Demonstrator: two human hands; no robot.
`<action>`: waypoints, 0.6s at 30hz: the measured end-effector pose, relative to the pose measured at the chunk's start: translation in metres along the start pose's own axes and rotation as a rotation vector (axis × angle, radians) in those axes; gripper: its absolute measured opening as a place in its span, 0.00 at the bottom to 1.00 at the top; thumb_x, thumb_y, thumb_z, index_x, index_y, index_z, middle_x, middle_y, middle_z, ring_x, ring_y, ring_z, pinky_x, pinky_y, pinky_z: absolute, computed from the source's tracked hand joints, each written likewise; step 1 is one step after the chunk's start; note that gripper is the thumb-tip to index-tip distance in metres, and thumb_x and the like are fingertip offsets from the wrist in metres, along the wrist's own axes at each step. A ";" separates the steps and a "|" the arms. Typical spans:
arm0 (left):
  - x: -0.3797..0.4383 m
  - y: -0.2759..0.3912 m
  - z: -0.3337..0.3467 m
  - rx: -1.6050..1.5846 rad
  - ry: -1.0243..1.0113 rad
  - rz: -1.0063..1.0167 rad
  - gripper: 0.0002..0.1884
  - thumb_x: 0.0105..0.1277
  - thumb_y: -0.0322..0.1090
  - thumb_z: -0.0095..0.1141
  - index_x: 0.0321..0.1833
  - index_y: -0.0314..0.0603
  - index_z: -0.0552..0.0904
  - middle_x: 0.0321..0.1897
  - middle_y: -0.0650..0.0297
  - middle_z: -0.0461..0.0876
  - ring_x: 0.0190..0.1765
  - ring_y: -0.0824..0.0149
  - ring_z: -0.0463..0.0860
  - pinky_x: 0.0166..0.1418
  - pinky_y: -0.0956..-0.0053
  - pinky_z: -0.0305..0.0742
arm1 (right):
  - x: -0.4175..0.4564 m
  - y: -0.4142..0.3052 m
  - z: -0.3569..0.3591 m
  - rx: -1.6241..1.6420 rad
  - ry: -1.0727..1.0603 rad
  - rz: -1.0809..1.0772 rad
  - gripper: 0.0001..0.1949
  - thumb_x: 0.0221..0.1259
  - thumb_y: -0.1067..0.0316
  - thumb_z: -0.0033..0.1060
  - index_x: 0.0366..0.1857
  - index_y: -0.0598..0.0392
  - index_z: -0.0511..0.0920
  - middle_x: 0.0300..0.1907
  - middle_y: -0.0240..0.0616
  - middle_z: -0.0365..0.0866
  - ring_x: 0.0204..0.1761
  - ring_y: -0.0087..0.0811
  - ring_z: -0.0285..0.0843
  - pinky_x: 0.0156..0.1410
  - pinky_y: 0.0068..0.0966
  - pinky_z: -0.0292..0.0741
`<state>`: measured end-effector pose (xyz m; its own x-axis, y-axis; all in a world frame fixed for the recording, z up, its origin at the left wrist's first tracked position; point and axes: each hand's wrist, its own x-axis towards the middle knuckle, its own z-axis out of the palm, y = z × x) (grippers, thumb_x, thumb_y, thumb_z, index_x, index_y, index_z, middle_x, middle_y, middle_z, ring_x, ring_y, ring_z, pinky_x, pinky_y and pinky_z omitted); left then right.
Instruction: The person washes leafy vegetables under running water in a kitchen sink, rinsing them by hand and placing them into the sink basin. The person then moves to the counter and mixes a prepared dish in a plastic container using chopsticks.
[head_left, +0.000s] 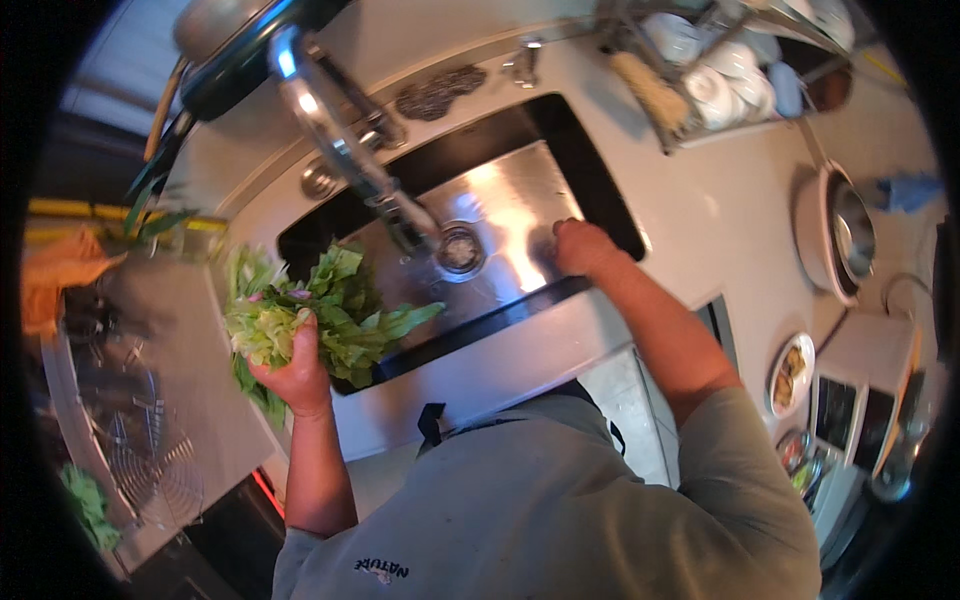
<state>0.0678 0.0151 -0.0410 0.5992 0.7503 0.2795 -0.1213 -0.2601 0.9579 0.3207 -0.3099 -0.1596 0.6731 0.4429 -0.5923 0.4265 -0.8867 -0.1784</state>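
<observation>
My left hand (296, 371) grips a bunch of leafy greens (345, 300), pale at the stem end with a few pinkish bits, over the left side of a steel sink (510, 195). Its thumb lies across the pale part, and some leaves hang over the basin. My right hand (581, 246) is at the basin's right side with its fingers curled; whether anything small is in them cannot be told. A curved chrome faucet (337, 135) reaches over the sink, its end close to the round drain (459, 251).
A dish rack (705, 139) with white bowls stands at the back right. Pots (832, 232) and a white plate of food (792, 375) are on the right counter. Left are a wire rack (154, 472), an orange cloth (64, 274) and more greens (90, 506). A dark pan hangs above.
</observation>
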 end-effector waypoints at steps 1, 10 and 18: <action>-0.005 0.006 -0.007 0.011 0.025 0.022 0.34 0.63 0.16 0.64 0.74 0.30 0.71 0.56 0.54 0.83 0.56 0.62 0.84 0.64 0.67 0.79 | 0.028 0.001 0.000 0.003 -0.040 -0.041 0.20 0.66 0.58 0.63 0.58 0.56 0.83 0.61 0.55 0.85 0.63 0.53 0.85 0.67 0.44 0.82; -0.029 0.026 -0.042 -0.029 0.032 0.123 0.36 0.65 0.34 0.74 0.69 0.50 0.62 0.46 0.60 0.79 0.52 0.57 0.81 0.72 0.47 0.70 | 0.210 0.065 0.135 -0.277 -0.285 -0.075 0.36 0.64 0.53 0.72 0.75 0.56 0.71 0.64 0.53 0.82 0.66 0.49 0.81 0.74 0.42 0.76; -0.051 0.003 -0.057 0.030 0.122 0.039 0.37 0.63 0.35 0.76 0.68 0.50 0.62 0.42 0.60 0.80 0.51 0.56 0.83 0.70 0.46 0.73 | 0.194 -0.093 0.164 -0.170 -0.284 -0.307 0.16 0.55 0.59 0.70 0.43 0.57 0.90 0.48 0.57 0.90 0.53 0.57 0.89 0.63 0.46 0.83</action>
<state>-0.0088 0.0107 -0.0483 0.4934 0.8070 0.3245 -0.1183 -0.3073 0.9442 0.3126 -0.1634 -0.3868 0.3174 0.6074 -0.7282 0.6897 -0.6749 -0.2623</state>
